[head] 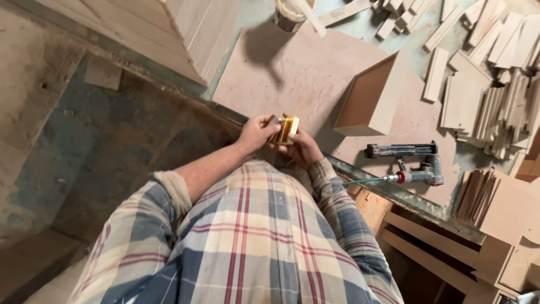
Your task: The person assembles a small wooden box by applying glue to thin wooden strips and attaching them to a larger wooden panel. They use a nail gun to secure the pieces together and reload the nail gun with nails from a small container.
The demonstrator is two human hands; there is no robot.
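Both hands meet just above the near edge of the pinkish board tabletop (292,73), in front of the plaid shirt, and between them sits a small pale block with amber-yellow stripes (287,129), probably a stick of glued nails or staples, though it is too small to be sure. The left hand (256,132) has its fingers closed on the block's left end; the right hand (304,149) cups it from below with fingers curled around it. The step looks like readying or separating this strip by hand, held in the air rather than laid down. A fair next move would call for a firm pinch on one end and a free hand for the dark pneumatic nail gun (413,163), which lies on the tabletop near its right edge with its hose attached. An open-sided box of light fibreboard (371,98) stands beyond the hands, and cut pale wooden slats (489,73) are heaped at the far right corner. The underside of the block and most fingertips are hidden.
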